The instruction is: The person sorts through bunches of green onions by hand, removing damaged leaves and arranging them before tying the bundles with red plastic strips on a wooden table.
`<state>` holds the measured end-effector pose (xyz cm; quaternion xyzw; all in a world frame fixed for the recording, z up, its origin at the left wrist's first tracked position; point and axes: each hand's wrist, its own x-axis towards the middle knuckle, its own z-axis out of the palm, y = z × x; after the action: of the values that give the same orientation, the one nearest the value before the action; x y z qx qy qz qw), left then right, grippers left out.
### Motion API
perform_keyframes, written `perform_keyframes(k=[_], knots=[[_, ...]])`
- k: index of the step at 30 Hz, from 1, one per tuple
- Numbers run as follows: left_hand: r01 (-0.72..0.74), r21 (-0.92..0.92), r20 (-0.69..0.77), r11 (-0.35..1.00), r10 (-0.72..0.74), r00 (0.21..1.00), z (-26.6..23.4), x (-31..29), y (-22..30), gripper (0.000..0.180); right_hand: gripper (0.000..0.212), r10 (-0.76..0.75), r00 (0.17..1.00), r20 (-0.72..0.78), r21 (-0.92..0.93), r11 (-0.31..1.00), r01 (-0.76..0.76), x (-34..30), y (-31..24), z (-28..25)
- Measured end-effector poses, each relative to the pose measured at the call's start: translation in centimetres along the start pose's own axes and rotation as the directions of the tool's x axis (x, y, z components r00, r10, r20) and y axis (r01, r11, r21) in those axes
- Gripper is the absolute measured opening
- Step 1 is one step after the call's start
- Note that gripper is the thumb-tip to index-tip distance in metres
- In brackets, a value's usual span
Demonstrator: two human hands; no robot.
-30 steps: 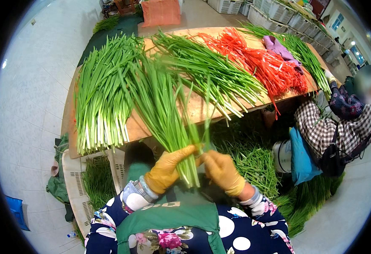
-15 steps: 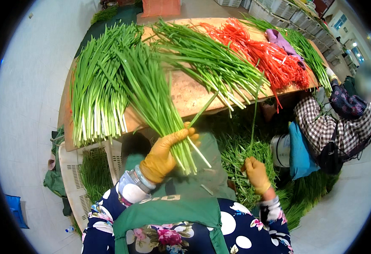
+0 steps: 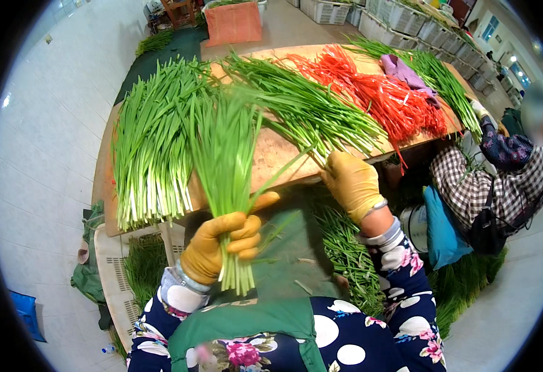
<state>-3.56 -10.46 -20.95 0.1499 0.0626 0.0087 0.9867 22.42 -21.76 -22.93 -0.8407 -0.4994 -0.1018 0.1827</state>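
1. Yellow rubber covers both hands; the left hand (image 3: pixel 222 245) is a closed grip clamped round a bunch of long green chive stalks (image 3: pixel 225 155), held upright low in the middle of the view, just in front of the near edge of the wooden worktop (image 3: pixel 271 155).
2. The bunch fans out above the fist, its leaf tips reaching up over the worktop, while the pale cut ends stick out below the fingers.
3. The right hand (image 3: pixel 353 185) is raised at the worktop's near edge, well apart from the left hand, fingers curled at the cut ends of a second heap of green chives (image 3: pixel 302 108) that lies slantwise across the middle of the worktop. Whether it pinches a stalk or only touches the heap cannot be told.
4. A single green stalk (image 3: pixel 287 170) slants between the two hands.
5. A wide pile of green chives with white ends (image 3: pixel 150 155) lies on the left part of the worktop, its ends hanging over the near edge.
6. A tangle of thin red ties (image 3: pixel 383 96) lies right of the middle heap, with a crumpled purple cloth (image 3: pixel 405 71) beside it.
7. A white plastic crate (image 3: pixel 113 282) stands on the floor at lower left.
8. Another person in a checked shirt (image 3: pixel 470 186) sits at the right end of the worktop.
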Motion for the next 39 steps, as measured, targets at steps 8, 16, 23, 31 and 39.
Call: perform_keyframes(k=[8, 16, 23, 31, 39], knots=[[-0.318, 0.053, 0.193, 0.947, 0.303, 0.933, 3.0, 2.0, 2.3, 0.054, 0.017, -0.082, 0.894, -0.440, -0.140, 0.990, 0.022, 0.5, 5.2, -6.4], [-0.148, 0.322, -0.375, 0.935, 0.269, 0.887, -3.3, 6.2, -4.0, 0.037, 0.012, 0.138, 0.968, 0.209, 0.824, 0.509, -0.250, -10.8, -2.5, -2.2], [-0.115, 0.401, -0.390, 0.909, 0.283, 0.876, -2.6, 6.5, -4.3, 0.036, 0.017, -0.006, 0.932, 0.362, 0.792, 0.529, -0.304, -12.1, -3.3, -0.8], [-0.178, 0.332, -0.413, 0.926, 0.312, 0.856, -1.9, 6.5, -4.6, 0.037, 0.020, 0.141, 0.757, 0.638, 0.761, -0.266, -0.592, -10.4, -4.3, 3.3], [-0.305, 0.086, -0.379, 0.948, 0.315, 0.870, -1.9, 4.9, -2.5, 0.035, 0.024, 0.350, 0.729, 0.589, 0.003, 0.901, -0.435, -16.4, 6.5, 2.8]])
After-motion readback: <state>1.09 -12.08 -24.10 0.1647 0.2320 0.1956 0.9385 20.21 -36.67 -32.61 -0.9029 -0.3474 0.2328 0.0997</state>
